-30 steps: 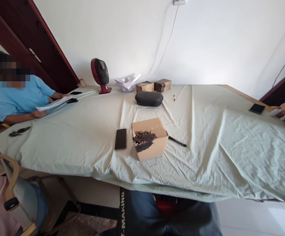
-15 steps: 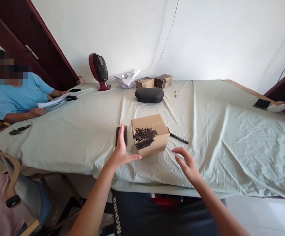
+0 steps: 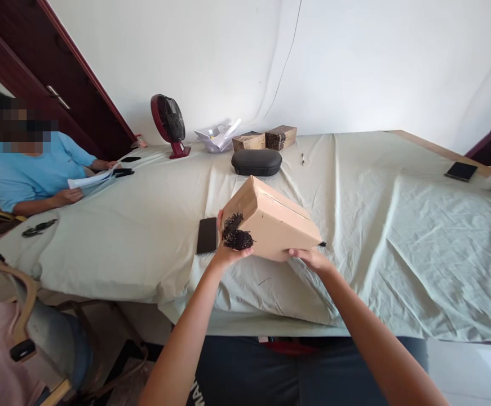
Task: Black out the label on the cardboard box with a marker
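Observation:
Between my hands is a brown cardboard box (image 3: 277,223), tilted, with black scribbled marks on its left part. My left hand (image 3: 228,255) grips its lower left corner, thumb on the near face and fingers behind the left side. On the lower right edge, my right hand (image 3: 310,258) holds the box with the thumb in front; its other fingers are mostly hidden underneath. A black phone (image 3: 207,235) lies on the cloth just left of the box. The tip of a black marker (image 3: 322,244) peeks out at the box's right end.
On the pale green tablecloth (image 3: 367,225) stand a black case (image 3: 256,162), two scribbled boxes (image 3: 281,137), a plastic basket (image 3: 217,140) and a red fan (image 3: 169,125). A small pen (image 3: 302,159) lies behind. A person in blue (image 3: 71,160) sits left, holding papers.
Both hands have closed in on the box from either side. It has been turned and tilted, so a plain face now shows toward me and the scribbles sit at lower left.

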`<state>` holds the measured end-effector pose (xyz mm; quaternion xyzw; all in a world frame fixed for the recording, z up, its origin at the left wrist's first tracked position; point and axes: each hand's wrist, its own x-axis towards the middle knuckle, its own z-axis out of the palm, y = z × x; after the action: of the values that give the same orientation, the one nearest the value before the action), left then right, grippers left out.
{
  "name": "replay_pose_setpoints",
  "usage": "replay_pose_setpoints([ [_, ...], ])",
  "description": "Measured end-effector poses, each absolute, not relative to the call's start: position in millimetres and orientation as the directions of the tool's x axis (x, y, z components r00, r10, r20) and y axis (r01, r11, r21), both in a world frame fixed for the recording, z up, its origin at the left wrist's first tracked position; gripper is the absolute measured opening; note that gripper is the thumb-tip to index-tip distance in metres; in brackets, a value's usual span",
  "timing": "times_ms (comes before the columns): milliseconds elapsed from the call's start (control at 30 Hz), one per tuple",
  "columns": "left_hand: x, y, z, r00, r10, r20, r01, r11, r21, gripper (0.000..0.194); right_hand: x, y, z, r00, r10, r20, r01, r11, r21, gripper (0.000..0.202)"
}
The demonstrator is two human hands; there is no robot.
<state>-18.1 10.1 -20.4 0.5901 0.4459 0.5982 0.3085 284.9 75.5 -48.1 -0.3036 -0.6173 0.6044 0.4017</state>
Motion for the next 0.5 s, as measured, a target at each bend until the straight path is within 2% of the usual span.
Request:
replay_pose_setpoints([
  [67,-20.3,16.8,-26.0,-0.042,0.923,0.382,0.176,-0.37,0.912,0.153,287.3,84.6,-48.8,-0.428,0.887,0.173,-0.091,0.147,-0.985,0.092],
  [167,-28.4,29.8,-38.9,0.019,0.935,0.353,0.231,-0.348,0.909,0.154,292.7,95.0,-50.4,-0.354,0.912,0.208,-0.073,0.195,-0.978,0.098],
  [400,-25.2,38.6,-78.3,-0.038,0.952,0.303,0.208,-0.289,0.934,0.164,292.9,90.8,-55.2,-0.294,0.942,0.163,-0.041,0.158,-0.987,0.118],
  [500,-24.2,37.0,-81.6,-0.051,0.951,0.306,0.194,-0.291,0.937,0.161,290.9,88.6,-54.1,-0.284,0.945,0.16,-0.02,0.161,-0.987,0.124],
])
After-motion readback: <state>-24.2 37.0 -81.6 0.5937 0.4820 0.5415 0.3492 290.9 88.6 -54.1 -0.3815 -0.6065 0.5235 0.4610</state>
